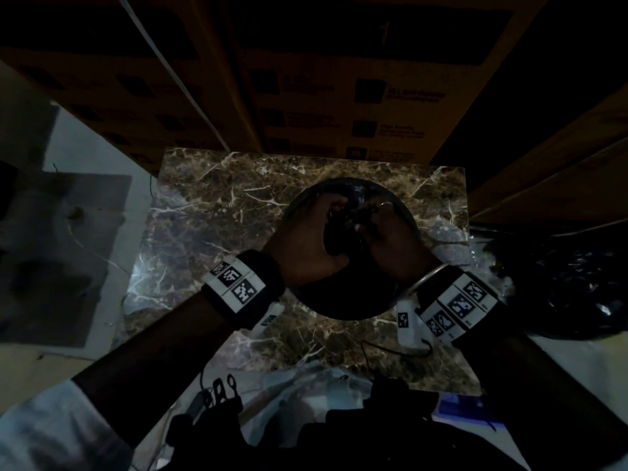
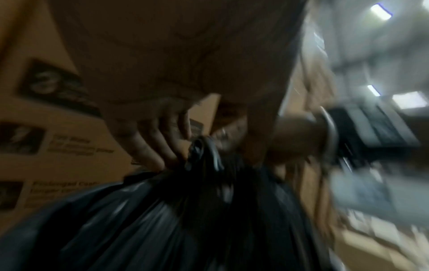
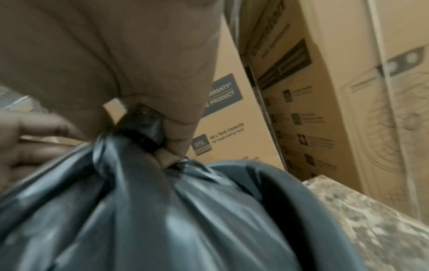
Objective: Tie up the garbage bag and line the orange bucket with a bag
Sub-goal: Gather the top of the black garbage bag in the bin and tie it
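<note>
A black garbage bag (image 2: pixel 162 220) fills a round bucket (image 1: pixel 353 312) that stands on the marble top; the dim light hides the bucket's colour. The bag's top is gathered into a twisted neck (image 3: pixel 141 126). My left hand (image 1: pixel 334 212) curls round that neck from the left, its fingers (image 2: pixel 160 146) down beside the knot (image 2: pixel 200 152). My right hand (image 1: pixel 368 215) meets it from the right, and its fingers (image 3: pixel 178 137) pinch the twisted plastic. A bangle sits on the right wrist (image 1: pixel 428 277). Both hands work close together above the bucket's middle.
The marble-patterned top (image 1: pixel 221 205) carries the bucket. Tall cardboard boxes (image 1: pixel 339 96) stand close behind and to the right (image 3: pixel 301 110). More crumpled black plastic (image 1: pixel 560 283) lies at the right. A pale floor with a grey mat (image 1: pixel 68 249) is on the left.
</note>
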Motion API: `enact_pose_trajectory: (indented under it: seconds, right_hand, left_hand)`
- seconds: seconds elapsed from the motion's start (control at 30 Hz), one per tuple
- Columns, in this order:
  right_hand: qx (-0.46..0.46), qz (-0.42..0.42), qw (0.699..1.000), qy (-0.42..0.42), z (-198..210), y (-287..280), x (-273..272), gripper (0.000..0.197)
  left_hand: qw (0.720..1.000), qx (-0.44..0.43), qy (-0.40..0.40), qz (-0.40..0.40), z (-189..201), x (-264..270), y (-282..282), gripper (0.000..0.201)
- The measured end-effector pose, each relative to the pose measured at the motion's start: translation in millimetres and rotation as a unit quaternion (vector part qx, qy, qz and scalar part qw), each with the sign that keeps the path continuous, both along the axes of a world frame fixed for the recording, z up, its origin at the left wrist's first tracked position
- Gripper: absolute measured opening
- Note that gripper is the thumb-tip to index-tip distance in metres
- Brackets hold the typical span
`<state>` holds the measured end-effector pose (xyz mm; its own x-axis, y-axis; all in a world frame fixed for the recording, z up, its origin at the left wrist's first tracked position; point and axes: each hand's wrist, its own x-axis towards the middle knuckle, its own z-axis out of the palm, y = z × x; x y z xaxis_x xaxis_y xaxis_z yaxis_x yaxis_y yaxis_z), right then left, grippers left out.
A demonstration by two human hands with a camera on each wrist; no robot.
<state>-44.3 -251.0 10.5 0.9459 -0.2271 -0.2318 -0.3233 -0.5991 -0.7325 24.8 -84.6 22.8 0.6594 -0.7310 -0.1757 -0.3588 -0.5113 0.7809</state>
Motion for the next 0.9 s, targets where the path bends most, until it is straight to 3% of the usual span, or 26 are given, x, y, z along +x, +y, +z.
enact_pose_trajectory:
  seconds: [0.07, 0.23, 0.33, 0.4, 0.47, 0.53, 0.63, 0.7, 0.8, 0.9]
  right_hand:
    - [-0.008, -0.019, 1.0, 0.01, 0.8, -0.3, 8.6, 0.028]
    - [0.003, -0.032, 0.998, 0.05, 2.9, -2.6, 21.4, 0.025]
    - [-0.002, -0.075, 0.997, -0.033, 3.4, -6.0, 16.3, 0.019]
    - [-0.09, -0.044, 0.989, -0.112, 4.9, -9.2, 8.5, 0.013]
    - [-0.145, 0.026, 0.977, -0.156, 5.8, -10.5, -1.8, 0.023]
    - [-0.169, 0.11, 0.971, -0.127, 1.0, -11.3, -11.7, 0.043]
    - [-0.183, 0.18, 0.966, 0.009, -12.4, -6.1, -21.9, 0.082]
    - [-0.207, 0.197, 0.956, 0.072, -21.2, 2.0, -20.3, 0.099]
    - [-0.284, 0.199, 0.932, 0.108, -28.0, 18.7, -13.4, 0.085]
    - [-0.313, 0.195, 0.923, 0.109, -32.2, 24.9, -10.4, 0.057]
  left_hand:
    - [0.999, 0.024, -0.009, -0.025, -7.4, 0.8, 0.5, 0.081]
    - [0.993, 0.111, -0.021, -0.033, -15.2, 3.0, -5.3, 0.063]
    - [0.988, 0.149, -0.023, -0.03, -20.8, 5.6, -7.9, 0.055]
    - [0.985, 0.169, -0.019, -0.035, -22.0, 7.5, -9.8, 0.06]
    - [0.984, 0.177, 0.003, -0.026, -23.2, 9.5, -10.6, 0.061]
    - [0.984, 0.177, 0.033, -0.009, -25.2, 12.3, -10.3, 0.054]
    - [0.986, 0.15, 0.068, 0.037, -23.0, 11.2, -14.1, 0.016]
    - [0.989, 0.121, 0.046, 0.071, -20.5, 8.1, -16.0, 0.021]
    - [0.993, 0.094, 0.027, 0.068, -24.8, 5.5, -10.3, 0.041]
    - [0.994, 0.11, 0.002, 0.014, -31.1, 2.2, -2.8, 0.038]
